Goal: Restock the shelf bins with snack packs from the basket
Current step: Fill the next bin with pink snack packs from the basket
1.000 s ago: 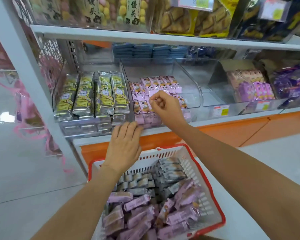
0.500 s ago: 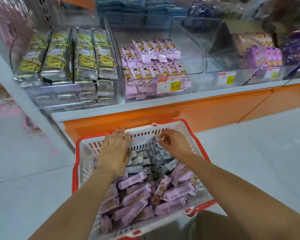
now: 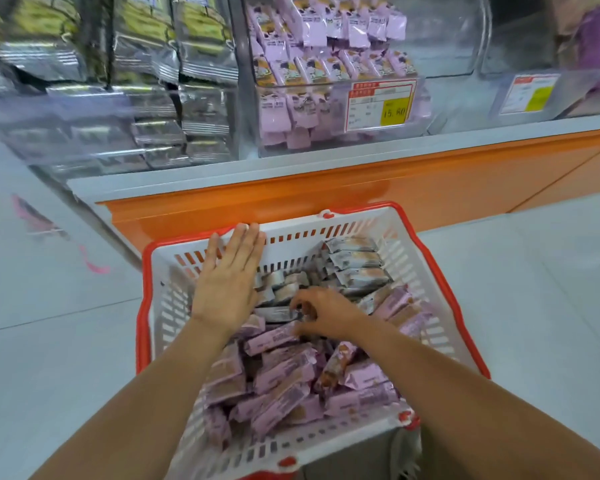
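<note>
A: Hands status?

B: Left hand (image 3: 227, 289) is flat, fingers straight and together. The fingertips touch the basket (image 3: 142, 306) at its far wall, just under the red rim. The palm is over the packs at the basket's far-left corner and holds nothing.

A: Right?

B: Right hand (image 3: 326, 313) is down in the middle of the basket with its fingers curled tight. The fingertips (image 3: 303, 308) are at the end of one grey pack (image 3: 276, 314), and the thumb side lies on the purple packs (image 3: 284, 372). Can't tell whether the grey pack is actually pinched, there's too much blur.

A: Stock?

B: The near half of the basket is heaped with purple packs. Grey packs (image 3: 355, 261) are stacked in the basket's far-right corner.

A: Target?

B: A clear bin (image 3: 447, 46) on the shelf (image 3: 326, 161), above and beyond the basket's far wall. It holds rows of purple packs and has a price tag (image 3: 380, 102) on its front. An orange panel (image 3: 326, 195) sits just behind the basket's far rim. The floor (image 3: 49, 341) is on both sides of the basket.
</note>
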